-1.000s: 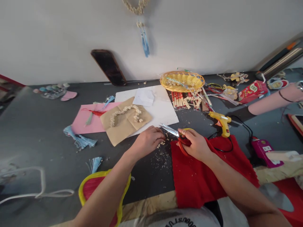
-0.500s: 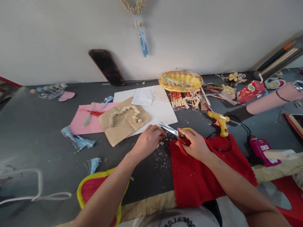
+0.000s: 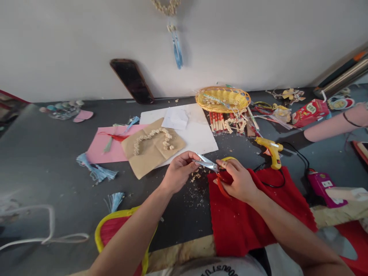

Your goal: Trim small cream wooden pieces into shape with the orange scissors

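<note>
My right hand is wrapped round the red handles of a pair of scissors, whose silver blades point left and are parted. At the blade tips, my left hand is closed in a pinch; what it holds is too small to make out. Small pale cut pieces lie on the dark table below the blades. Under my right hand spreads a red cloth. A curved chain of pale beads rests on brown paper, left of and beyond my left hand.
A yellow wicker basket stands at the back, with red-wrapped sticks before it. To the right are a yellow glue gun, a purple power box and a pink bottle. A phone leans on the wall. Blue tassels lie left.
My left hand has turned, its thumb now showing, and come right up to the scissors' tips. The blades stand wider apart. The whole view has shifted slightly.
</note>
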The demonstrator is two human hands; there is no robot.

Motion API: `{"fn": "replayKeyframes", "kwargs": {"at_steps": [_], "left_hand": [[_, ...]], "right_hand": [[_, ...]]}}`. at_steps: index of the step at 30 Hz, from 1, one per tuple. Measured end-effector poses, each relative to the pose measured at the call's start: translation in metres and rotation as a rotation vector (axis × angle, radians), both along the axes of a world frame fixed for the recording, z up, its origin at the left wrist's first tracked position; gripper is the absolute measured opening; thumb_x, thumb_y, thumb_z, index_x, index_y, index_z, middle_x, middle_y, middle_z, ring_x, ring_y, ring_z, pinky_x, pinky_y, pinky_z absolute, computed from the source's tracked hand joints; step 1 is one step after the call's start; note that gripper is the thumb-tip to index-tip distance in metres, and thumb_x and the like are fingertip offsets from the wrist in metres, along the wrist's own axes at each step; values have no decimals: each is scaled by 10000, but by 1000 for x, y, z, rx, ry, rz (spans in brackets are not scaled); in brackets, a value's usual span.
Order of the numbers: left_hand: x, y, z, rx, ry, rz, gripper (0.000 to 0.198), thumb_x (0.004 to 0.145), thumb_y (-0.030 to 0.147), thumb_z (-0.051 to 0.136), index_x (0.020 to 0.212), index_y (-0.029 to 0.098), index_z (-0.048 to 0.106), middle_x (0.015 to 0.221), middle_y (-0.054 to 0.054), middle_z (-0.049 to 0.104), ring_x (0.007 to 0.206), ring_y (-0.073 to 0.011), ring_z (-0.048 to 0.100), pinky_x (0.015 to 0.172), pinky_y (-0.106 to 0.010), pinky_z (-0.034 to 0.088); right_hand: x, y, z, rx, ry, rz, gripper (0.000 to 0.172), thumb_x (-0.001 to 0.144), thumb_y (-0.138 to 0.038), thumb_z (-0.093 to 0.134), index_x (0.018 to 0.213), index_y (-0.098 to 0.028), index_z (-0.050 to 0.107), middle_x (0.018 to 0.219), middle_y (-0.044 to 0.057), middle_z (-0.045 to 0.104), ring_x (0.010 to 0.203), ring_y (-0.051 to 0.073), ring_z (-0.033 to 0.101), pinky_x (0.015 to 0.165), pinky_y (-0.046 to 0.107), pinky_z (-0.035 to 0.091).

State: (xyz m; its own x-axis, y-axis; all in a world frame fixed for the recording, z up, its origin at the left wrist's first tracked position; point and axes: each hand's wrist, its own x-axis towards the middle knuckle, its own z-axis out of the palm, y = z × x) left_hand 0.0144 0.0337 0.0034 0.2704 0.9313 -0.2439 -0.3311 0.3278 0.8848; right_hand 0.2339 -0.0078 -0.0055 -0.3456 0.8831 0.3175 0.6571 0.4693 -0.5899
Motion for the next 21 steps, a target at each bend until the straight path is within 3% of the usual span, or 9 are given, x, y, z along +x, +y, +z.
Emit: {"fn": "replayKeyframes", "kwargs": {"at_steps": [10,21], "left_hand": [[2,1,4,-18,-79,33,237,622,210,849,755,142,665,665,11,612,588,-72,511,548,-183,361],[-1,0,-2,43,-32,15,203,669,308,832,767,167,723,659,-7,666,581,-76,527,536,-179,360]], "right_hand": [[3,0,-6,4,-2,22,517,830,-315,688,1308,-226,514,1065,91,654,1018,254,615,905,422,562],[3,1,3,56,-12,9,519,815,-298,685,1299,-213,517,1046,98,648,997,254,614,882,422,565]]}}
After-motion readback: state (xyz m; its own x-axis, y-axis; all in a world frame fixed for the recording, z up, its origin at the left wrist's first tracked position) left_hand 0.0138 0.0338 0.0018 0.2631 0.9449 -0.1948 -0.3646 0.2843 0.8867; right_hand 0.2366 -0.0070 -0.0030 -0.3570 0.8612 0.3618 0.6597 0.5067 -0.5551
